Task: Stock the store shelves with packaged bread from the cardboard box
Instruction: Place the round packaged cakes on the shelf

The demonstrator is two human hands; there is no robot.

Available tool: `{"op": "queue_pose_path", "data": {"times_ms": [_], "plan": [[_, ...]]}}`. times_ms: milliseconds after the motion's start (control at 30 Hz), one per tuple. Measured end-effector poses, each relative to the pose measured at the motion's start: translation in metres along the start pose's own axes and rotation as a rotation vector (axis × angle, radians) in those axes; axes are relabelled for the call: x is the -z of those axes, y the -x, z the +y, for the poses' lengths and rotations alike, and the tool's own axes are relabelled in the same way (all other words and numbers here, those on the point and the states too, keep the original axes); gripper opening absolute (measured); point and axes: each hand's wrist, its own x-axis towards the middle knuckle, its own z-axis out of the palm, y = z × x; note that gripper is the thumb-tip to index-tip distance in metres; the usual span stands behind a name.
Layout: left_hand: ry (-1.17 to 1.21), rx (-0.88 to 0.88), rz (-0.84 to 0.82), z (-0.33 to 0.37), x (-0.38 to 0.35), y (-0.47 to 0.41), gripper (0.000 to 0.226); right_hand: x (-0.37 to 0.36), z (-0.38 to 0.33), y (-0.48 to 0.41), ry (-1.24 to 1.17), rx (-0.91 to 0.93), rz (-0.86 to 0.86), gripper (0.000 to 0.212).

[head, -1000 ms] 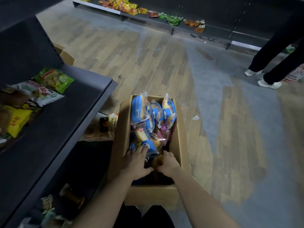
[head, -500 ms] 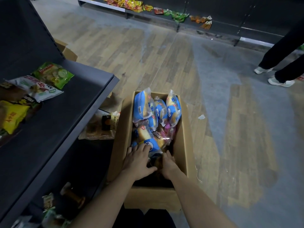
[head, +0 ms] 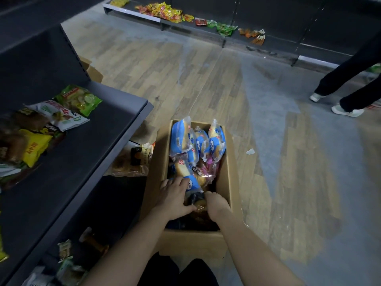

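Observation:
An open cardboard box [head: 231,162] stands on the floor in front of me, holding several bread packs. Blue-and-white wrapped loaves [head: 182,139] stand at its far end. Both my hands are inside the near half. My left hand [head: 173,195] lies spread over the packs, fingertips on a blue-wrapped loaf [head: 192,185] and thumb against a dark-wrapped pack [head: 195,201]. My right hand [head: 217,205] reaches down on the other side of that dark pack; its fingers are hidden among the wrappers.
A dark grey shelf [head: 115,141] to my left carries snack bags [head: 78,98]; a bread pack [head: 132,162] lies on the lower shelf beside the box. A person's legs [head: 350,79] stand at right. A far low shelf [head: 132,14] holds snacks. A paper scrap [head: 250,151] lies on the floor.
Both hands have pushed a little deeper into the box. The right hand has turned downward beside the dark pack, and the bun seen at its fingers earlier is covered.

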Motion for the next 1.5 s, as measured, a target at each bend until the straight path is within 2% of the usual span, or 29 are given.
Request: {"op": "queue_pose_path", "data": {"times_ms": [100,233,300,433,600,733,800,867,933,967,1033,1100,1133,1233,1333,1433,1500], "plan": [[0.004,-0.004,-0.003,0.005,0.021,0.005,0.090,0.022,-0.001,0.016,-0.050,-0.017,0.026,0.026],[0.026,-0.007,0.007,0.017,0.056,0.012,0.091,0.065,0.001,0.037,-0.135,-0.037,0.063,0.027],[0.036,-0.012,0.010,0.024,0.076,0.016,0.092,0.090,0.000,0.048,-0.167,-0.039,0.083,0.015],[0.034,-0.028,0.027,0.039,0.116,0.022,0.096,0.139,-0.009,0.069,-0.263,-0.065,0.118,0.010],[0.134,-0.014,0.004,0.053,0.155,0.026,0.105,0.191,-0.022,0.090,-0.455,-0.067,0.173,0.009],[0.380,0.128,-0.020,0.064,0.173,0.023,0.121,0.216,-0.033,0.105,-0.801,-0.110,0.236,0.026],[0.495,0.154,0.028,0.071,0.180,0.020,0.110,0.224,-0.038,0.112,-1.015,-0.092,0.219,0.023],[0.697,0.196,0.114,0.075,0.187,0.017,0.084,0.230,-0.040,0.119,-1.178,-0.068,0.169,0.023],[0.927,0.269,0.151,0.076,0.195,0.014,0.064,0.235,-0.038,0.126,-1.261,-0.043,0.103,0.032],[1.031,0.305,0.154,0.075,0.198,0.012,0.057,0.237,-0.036,0.127,-1.248,-0.025,0.083,0.043],[1.184,0.357,0.143,0.072,0.205,0.009,0.047,0.240,-0.030,0.131,-1.024,0.044,0.150,0.084],[1.194,0.367,0.125,0.065,0.212,0.008,0.045,0.243,-0.022,0.132,-0.707,0.168,0.246,0.124],[1.134,0.347,0.104,0.061,0.215,0.006,0.046,0.245,-0.019,0.132,-0.576,0.225,0.271,0.132],[0.968,0.267,0.022,0.052,0.224,0.004,0.056,0.254,-0.016,0.133,-0.371,0.333,0.245,0.124],[0.990,0.258,-0.019,0.051,0.234,0.005,0.052,0.262,-0.023,0.139,-0.355,0.363,0.157,0.106],[1.015,0.244,0.019,0.048,0.240,0.005,0.046,0.267,-0.029,0.139,-0.370,0.346,0.208,0.088],[0.981,0.198,0.040,0.046,0.245,0.008,0.055,0.270,-0.031,0.138,-0.395,0.334,0.233,0.081]]}}
